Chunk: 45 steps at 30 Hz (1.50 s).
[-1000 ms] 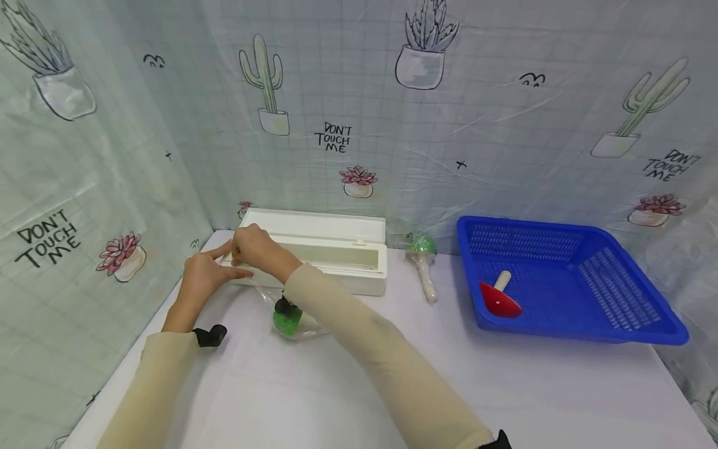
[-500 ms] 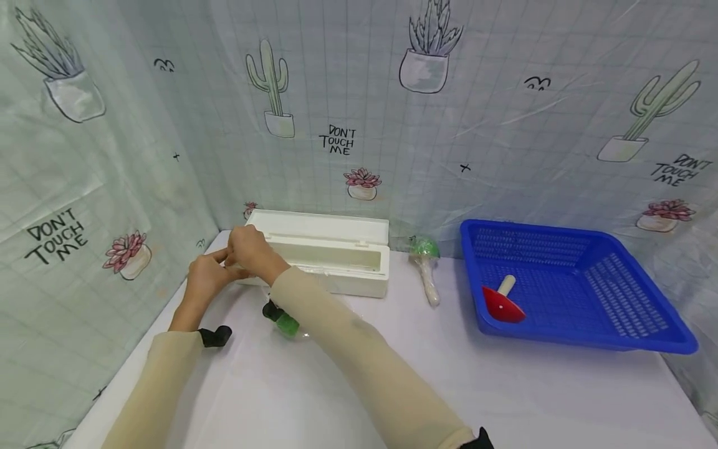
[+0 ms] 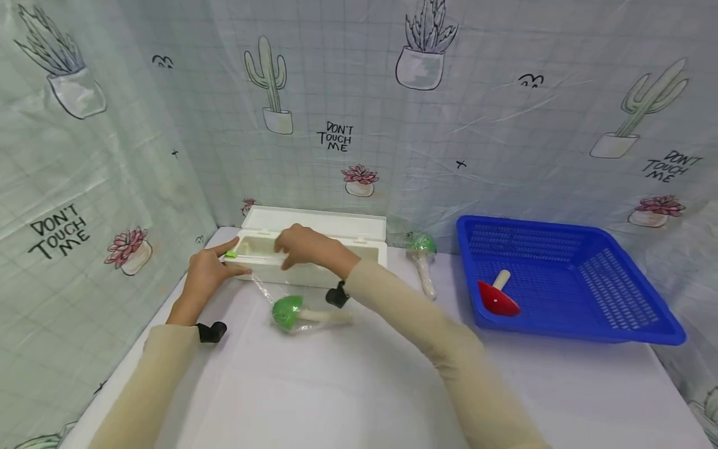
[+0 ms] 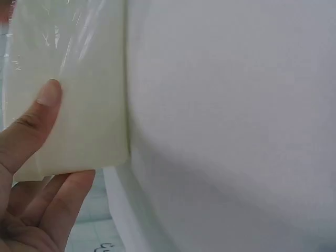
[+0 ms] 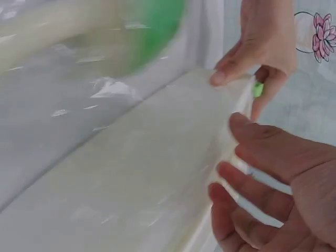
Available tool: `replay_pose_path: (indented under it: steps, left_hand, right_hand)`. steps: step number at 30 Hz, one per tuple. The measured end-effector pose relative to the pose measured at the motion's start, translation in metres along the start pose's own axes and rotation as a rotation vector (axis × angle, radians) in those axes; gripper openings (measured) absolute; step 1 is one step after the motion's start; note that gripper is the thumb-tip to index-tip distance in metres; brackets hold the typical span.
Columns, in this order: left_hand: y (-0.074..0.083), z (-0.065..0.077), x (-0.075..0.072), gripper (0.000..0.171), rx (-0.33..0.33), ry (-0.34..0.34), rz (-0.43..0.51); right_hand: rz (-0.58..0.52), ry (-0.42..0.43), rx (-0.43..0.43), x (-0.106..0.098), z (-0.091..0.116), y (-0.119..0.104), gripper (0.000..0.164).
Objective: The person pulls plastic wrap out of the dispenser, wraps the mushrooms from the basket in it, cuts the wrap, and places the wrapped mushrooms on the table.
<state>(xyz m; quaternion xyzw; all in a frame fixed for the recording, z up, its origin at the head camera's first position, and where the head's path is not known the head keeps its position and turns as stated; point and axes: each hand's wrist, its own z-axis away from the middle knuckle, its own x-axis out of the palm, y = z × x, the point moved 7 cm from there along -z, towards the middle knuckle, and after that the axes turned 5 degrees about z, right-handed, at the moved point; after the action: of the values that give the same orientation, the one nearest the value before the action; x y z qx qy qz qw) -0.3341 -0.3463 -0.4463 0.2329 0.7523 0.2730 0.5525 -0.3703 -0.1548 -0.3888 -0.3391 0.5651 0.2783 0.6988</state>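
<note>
A long white plastic wrap dispenser (image 3: 320, 275) lies at the back left of the table with its lid (image 3: 325, 223) tilted back. My left hand (image 3: 204, 274) grips its left end, thumb on the front wall and fingers round the end. By those fingers sits a small green slider (image 3: 230, 254). Clear film (image 3: 261, 285) comes over the front, down to a toy mushroom (image 3: 287, 312) with a green cap and pale stem, lying in film. My right hand (image 3: 310, 246) is over the trough, fingers bent and apart from the thumb, with nothing visibly held between them.
Right of the dispenser lies another green-capped mushroom (image 3: 423, 259), wrapped in film. A blue basket (image 3: 583, 333) stands at the right, holding a red-capped mushroom (image 3: 498, 300). Patterned sheets (image 3: 505, 125) hang behind and at the left.
My right hand has moved from the dispenser's left end rightward along the trough, leaving the green slider in sight. My left hand stays at the left end.
</note>
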Motion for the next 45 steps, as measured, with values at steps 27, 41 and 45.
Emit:
replay_pose_path:
  steps: [27,41,45]
  left_hand:
    - [0.099,0.052,0.0,0.007,0.377,-0.189,0.092]
    - [0.116,0.067,-0.007,0.005,0.408,-0.215,0.032]
    - [0.124,0.082,-0.007,0.008,0.513,-0.254,-0.002]
  right_hand:
    - [-0.415,0.204,-0.068,0.029,0.123,0.04,0.03]
    - [-0.188,0.122,0.299,0.068,0.089,0.001,0.051]
    - [-0.236,0.115,0.292,0.065,0.085,0.006,0.041]
